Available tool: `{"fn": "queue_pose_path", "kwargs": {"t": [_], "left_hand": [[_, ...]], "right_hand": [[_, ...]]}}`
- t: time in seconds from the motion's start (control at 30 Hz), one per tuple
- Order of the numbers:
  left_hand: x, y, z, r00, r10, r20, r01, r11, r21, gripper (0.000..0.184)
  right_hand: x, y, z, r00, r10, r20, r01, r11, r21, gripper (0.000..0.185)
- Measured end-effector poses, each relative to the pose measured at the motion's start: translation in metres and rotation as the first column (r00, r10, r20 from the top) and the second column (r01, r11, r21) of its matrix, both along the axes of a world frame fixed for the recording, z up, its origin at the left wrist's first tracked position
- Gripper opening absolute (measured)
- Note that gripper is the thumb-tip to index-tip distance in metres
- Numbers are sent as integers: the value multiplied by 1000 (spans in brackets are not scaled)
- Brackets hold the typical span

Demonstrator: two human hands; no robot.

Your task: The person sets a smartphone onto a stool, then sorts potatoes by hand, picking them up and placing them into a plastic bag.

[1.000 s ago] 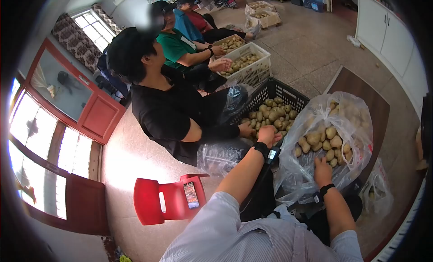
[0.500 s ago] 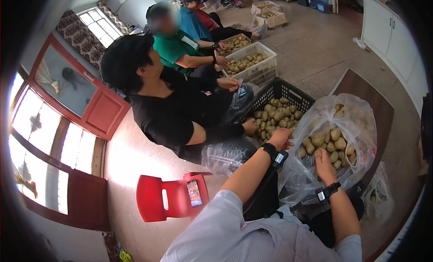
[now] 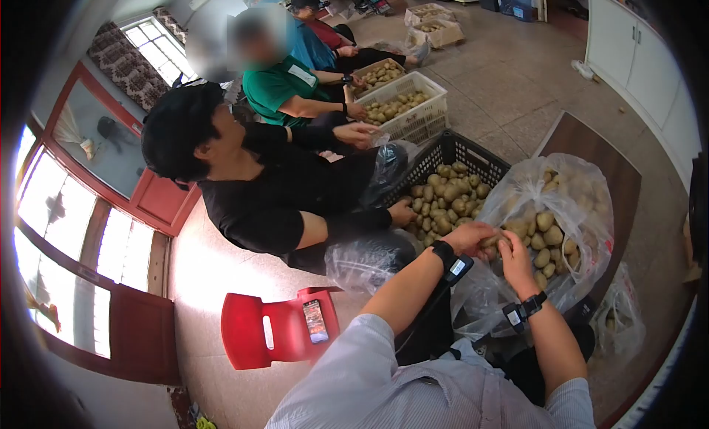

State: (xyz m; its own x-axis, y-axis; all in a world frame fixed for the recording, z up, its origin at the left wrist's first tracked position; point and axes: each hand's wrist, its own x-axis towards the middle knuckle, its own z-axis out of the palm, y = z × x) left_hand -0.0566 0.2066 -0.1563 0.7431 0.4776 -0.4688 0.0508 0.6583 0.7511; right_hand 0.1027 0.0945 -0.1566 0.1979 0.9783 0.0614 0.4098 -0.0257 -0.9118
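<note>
Head view. One potato [image 3: 488, 242] is held at the meeting of the person's two hands, above the gap between one black crate [image 3: 425, 161] and one clear plastic bag [image 3: 473, 300]. Its ends are largely covered by fingers, so the direction of its long axis cannot be told. The left hand [image 3: 470, 238] is curled closed around the potato; the right hand [image 3: 515, 257] has its fingers partly bent and touching the potato's near side, though whether it also grips cannot be told. Each wrist bears one dark band. Crate and bag both contain potatoes, heaped, overlapping and too many to count, their long axes lying in mixed directions. The bag, its mouth spread open, overlaps one brown bench [image 3: 591, 150]. To the left, one co-worker in black [image 3: 255, 200] sits with one hand [image 3: 402, 213] at the near side of the crate. Beyond the black crate stands one white crate [image 3: 432, 117] of potatoes. One red chair [image 3: 244, 331] carries one phone [image 3: 315, 322].
</note>
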Motion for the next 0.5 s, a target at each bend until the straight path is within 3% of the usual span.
{"fn": "queue_pose_path", "kwargs": {"t": [0.03,0.07,0.13,0.17,0.23,0.27,0.33,0.37,0.4,0.43,0.5], "left_hand": [[-1,3,-4,1000,-4,1,4,1000,-2,25],[-3,7,-12,994,102,-30,-101,995,23,24],[-5,11,-22,966,254,-47,-253,967,12,22],[-8,17,-30,961,274,-47,-274,962,5,23],[-12,28,-47,922,382,-68,-381,924,22,22],[-12,29,-49,926,372,-67,-372,928,14,22],[-19,34,-52,839,540,-65,-543,838,-54,23],[-28,43,-70,841,537,-67,-541,839,-55,23],[-40,56,-98,913,403,-66,-279,734,619,23],[-43,60,-102,929,330,-168,-72,607,791,25],[-50,66,-109,876,338,-342,303,165,939,30]], "right_hand": [[1,-3,4,999,-28,44,31,998,-61,31],[8,-5,-8,998,-34,46,37,997,-66,31],[30,-15,-43,931,-137,338,138,990,20,34],[36,-22,-47,928,-150,342,155,988,13,34],[50,-34,-53,820,-266,507,342,938,-61,42],[60,-39,-61,748,-273,605,328,944,20,49],[72,-44,-65,763,-275,584,365,930,-39,50],[74,-46,-63,781,-276,560,393,914,-97,52],[75,-48,-64,754,-283,593,390,919,-56,52],[76,-50,-65,754,-284,592,392,918,-60,52],[79,-51,-66,732,-235,639,390,914,-110,55]]}}
